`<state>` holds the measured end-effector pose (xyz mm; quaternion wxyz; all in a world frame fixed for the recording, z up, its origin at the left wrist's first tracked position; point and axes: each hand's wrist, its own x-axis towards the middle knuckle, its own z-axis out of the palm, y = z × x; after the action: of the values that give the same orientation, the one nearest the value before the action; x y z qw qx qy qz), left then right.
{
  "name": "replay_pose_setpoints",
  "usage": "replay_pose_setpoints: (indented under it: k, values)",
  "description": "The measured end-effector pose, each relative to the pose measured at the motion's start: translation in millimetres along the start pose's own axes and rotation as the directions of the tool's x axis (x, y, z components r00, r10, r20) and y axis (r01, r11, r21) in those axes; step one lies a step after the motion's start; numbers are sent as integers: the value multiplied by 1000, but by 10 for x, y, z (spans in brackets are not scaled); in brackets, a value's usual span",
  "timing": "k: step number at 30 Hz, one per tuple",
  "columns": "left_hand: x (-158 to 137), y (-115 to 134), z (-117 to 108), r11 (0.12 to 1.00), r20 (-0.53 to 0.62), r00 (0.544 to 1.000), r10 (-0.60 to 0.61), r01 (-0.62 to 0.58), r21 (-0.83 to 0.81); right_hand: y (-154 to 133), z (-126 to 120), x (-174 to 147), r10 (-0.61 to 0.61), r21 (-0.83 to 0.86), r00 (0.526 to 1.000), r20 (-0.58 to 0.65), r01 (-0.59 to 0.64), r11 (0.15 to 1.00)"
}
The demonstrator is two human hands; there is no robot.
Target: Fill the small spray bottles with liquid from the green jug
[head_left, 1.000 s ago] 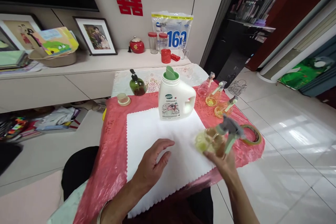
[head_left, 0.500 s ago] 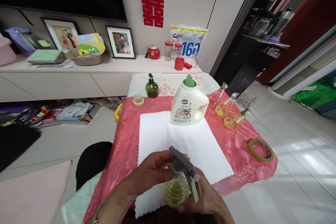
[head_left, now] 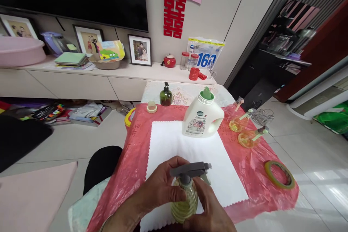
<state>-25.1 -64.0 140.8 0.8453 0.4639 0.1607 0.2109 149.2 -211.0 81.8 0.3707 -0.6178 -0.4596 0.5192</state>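
Observation:
Between my two hands is a ribbed clear spray bottle point(head_left: 185, 208) with yellowish liquid inside and a grey trigger head point(head_left: 190, 169) on top. My left hand point(head_left: 163, 185) wraps the bottle's left side, its thumb across the upper body. My right hand point(head_left: 209, 206) grips the right side and the lower part, partly hiding the pale green trigger. The bottle stands nearly upright above the near end of a white scalloped sheet point(head_left: 165, 148). Beyond it, on the sheet, stands a white detergent jug point(head_left: 202, 119) with a green pouring spout.
On the red plastic cover point(head_left: 133, 141) are several similar spray bottles point(head_left: 247, 138) and a roll of tape point(head_left: 279, 174) at the right. A pale measuring cap point(head_left: 151, 107) and a dark green pump bottle point(head_left: 165, 96) stand at the far left. Behind runs a low cabinet point(head_left: 81, 83).
My left hand has come down from the sprayer's neck to the bottle's body. The trigger head has turned, its nozzle now pointing right. The view has shifted left.

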Motion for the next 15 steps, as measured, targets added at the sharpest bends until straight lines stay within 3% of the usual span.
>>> replay_pose_setpoints:
  k: [2,4,7,11,15]
  values:
    - [-38,48,-16,999,82,997,-17,14,31,175,-5,-5,39,-5,999,-27,-39,999]
    - [-67,73,-42,997,119,992,-41,32,71,364,-19,43,2,-32,1000,-30,-3,999]
    - [-61,44,-55,998,75,996,-49,47,34,488,-44,158,-105,-78,994,28,106,991]
    - [5,-60,23,998,-88,996,23,-27,-56,175,-22,245,-186,-72,982,15,187,980]
    - [13,-86,100,991,-150,983,102,-88,97,-168,53,285,-216,-56,976,-39,214,975]
